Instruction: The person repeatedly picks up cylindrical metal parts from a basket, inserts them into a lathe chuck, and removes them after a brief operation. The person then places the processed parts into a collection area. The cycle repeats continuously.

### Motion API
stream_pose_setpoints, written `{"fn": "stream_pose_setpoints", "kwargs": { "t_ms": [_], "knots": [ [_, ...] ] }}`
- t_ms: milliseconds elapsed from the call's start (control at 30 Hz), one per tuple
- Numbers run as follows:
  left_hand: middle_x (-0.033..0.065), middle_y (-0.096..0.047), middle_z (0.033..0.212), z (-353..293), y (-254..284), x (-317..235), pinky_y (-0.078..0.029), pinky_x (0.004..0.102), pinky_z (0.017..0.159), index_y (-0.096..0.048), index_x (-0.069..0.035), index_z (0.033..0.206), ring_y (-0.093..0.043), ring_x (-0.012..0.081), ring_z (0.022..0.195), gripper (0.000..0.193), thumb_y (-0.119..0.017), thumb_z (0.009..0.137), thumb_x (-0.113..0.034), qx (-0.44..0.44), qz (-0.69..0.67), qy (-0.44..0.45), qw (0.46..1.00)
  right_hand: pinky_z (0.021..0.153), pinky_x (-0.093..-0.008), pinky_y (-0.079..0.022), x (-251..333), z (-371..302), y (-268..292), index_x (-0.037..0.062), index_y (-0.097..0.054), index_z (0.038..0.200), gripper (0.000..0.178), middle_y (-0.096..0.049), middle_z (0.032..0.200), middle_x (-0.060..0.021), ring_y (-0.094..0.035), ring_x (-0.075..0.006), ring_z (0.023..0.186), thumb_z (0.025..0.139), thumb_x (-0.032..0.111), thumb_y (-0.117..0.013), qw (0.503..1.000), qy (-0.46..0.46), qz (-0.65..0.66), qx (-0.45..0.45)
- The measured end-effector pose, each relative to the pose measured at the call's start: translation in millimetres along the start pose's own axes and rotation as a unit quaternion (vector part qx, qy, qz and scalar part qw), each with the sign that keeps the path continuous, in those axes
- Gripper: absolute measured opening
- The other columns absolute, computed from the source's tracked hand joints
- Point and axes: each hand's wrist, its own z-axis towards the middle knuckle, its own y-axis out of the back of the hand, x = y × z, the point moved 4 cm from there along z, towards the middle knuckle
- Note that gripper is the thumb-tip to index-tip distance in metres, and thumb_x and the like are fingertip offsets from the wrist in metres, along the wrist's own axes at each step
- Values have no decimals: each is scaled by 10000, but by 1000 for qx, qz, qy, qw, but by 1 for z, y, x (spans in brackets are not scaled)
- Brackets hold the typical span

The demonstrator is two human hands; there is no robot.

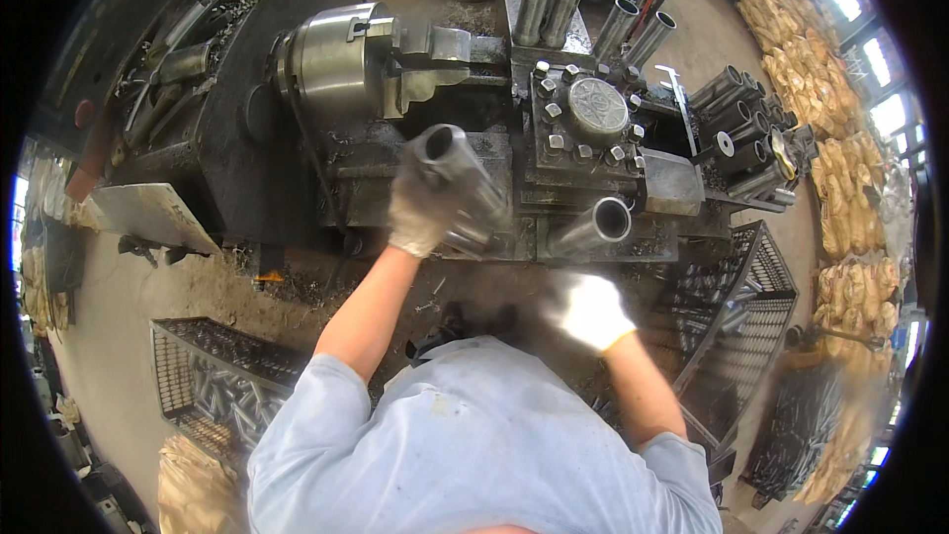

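We have our left hand (423, 210) wrapped around a steel tube (474, 181), smooth, grey and hollow with a dark round mouth, tilted and slightly blurred, left of the tool post (598, 107). Our right hand (591, 311), white-gloved, hovers nearer us than the tool post, too blurred to tell its fingers' spread.

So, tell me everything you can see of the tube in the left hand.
The tube is a grey, hollow cylinder, metallic in look, with a dark bore and a paler rim. It is tilted, its open end toward the upper left of the picture, the body slanting to the lower right. The gloved left hand grips it, on the near side of the machine's round chuck. Blur hides its surface detail and far end.
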Motion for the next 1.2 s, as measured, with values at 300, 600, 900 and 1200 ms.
{"fn": "stream_pose_setpoints", "kwargs": {
  "t_ms": [300, 600, 900, 1200],
  "knots": [
    [140, -719, 1160, -57, 103, 21, -623, 499, 939, -635, -47, 1340, -729, 321, 1032, 822, -500, 1010, -789, -70, -491, 318, 808, 677, -532, -599, 47, 141, -85, 100, -683, 1102, 346, -713, 935, -176, -751, -385, 784, 889, 358, -775, 987, 78, -9, -138],
    [184, -752, 1227, -79, 82, 67, -635, 502, 950, -640, -45, 1370, -758, 359, 1071, 881, -449, 1004, -823, 76, -551, 379, 740, 797, -375, -575, 54, 95, 9, -21, -724, 1217, 639, -763, 929, -135, -727, -210, 893, 969, 568, -734, 841, 25, 523, -136],
    [166, -580, 1533, -36, 26, -22, -441, 524, 1212, -376, -67, 1639, -564, 348, 1416, 838, -437, 1082, -691, 199, -399, 168, 879, 814, -362, -617, 109, 77, 49, -8, -618, 1404, 755, -763, 1068, -141, -741, -223, 868, 770, 250, -936, 814, -114, 568, -55],
    [138, -682, 1411, 29, -47, 95, -531, 383, 1105, -567, -32, 1492, -676, 235, 1231, 611, -772, 997, -326, 113, 111, 103, 982, 808, -489, -625, 36, 194, 271, 51, -657, 1251, 585, -736, 1064, -192, -763, -372, 928, 755, 292, -853, 931, 95, -293, -195]
  ]
}}
